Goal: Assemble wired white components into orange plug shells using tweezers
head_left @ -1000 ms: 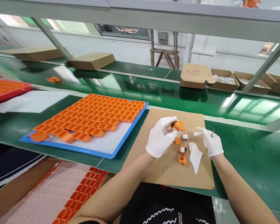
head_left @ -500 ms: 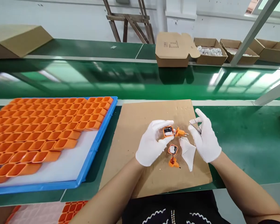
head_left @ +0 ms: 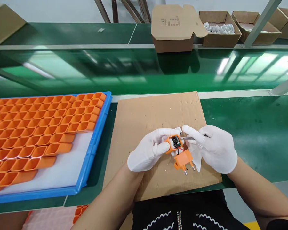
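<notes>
My left hand [head_left: 150,148], in a white glove, grips a small orange plastic housing [head_left: 168,140] with a dark circuit board [head_left: 176,141] inside its open end. From the housing, short wires lead to an orange plug piece [head_left: 183,158] with two metal pins, hanging below. My right hand [head_left: 211,145], gloved too, is closed around metal tweezers [head_left: 188,138], whose tips reach the opening of the housing. Under the right fingers lies a white cloth or paper piece [head_left: 196,156], partly covered. The second orange unit seen earlier on the cardboard is hidden now.
A cardboard sheet [head_left: 139,124] lies under my hands on the green bench [head_left: 254,134]. At left stands a blue tray [head_left: 91,156] with many orange sleeves [head_left: 48,127]. Beyond a glossy green belt [head_left: 124,76], a shelf carries cardboard boxes [head_left: 175,28].
My right hand has brought the tweezers leftward to the housing. The left hand has turned the housing, and its plug piece now hangs down toward me. The view has tilted downward.
</notes>
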Tool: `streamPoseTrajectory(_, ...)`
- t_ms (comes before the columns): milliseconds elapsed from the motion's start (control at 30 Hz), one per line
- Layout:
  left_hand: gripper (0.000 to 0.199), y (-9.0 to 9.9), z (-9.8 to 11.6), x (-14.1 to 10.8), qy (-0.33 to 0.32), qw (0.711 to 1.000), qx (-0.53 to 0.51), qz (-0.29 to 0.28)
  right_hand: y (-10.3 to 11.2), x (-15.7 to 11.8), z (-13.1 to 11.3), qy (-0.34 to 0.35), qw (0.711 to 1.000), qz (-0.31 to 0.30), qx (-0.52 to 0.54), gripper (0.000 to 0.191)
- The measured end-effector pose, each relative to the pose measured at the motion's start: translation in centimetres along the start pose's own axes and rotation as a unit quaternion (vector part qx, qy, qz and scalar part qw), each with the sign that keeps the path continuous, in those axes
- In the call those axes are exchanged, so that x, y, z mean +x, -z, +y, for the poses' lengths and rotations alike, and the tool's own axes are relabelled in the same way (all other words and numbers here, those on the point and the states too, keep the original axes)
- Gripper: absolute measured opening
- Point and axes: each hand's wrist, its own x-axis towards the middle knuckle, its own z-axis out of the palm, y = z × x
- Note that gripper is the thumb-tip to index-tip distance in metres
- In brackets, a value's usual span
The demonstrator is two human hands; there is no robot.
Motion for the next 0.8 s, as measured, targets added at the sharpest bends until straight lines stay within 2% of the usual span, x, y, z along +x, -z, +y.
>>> streamPoseTrajectory(167, 0.036, -0.02, -0.08, 0.05, 0.012, 0.999, 0.018, 0.026, -0.06, 0.21, -0.30, 0.021, 0.997, 0.032, -0.067, 0.041)
streamPoseTrajectory(467, 0.029, 0.00, -0.40, 0.05, 0.013, 0.999, -0.001, -0.029, -0.07, 0.46, -0.43, 0.036, 0.993, 0.049, -0.098, 0.043)
streamPoseTrajectory(800, 0.036, -0.04, -0.82, 0.18, 0.016, 1.000, 0.014, -0.020, -0.06, 0.20, -0.52, 0.044, 0.996, 0.010, -0.071, 0.045)
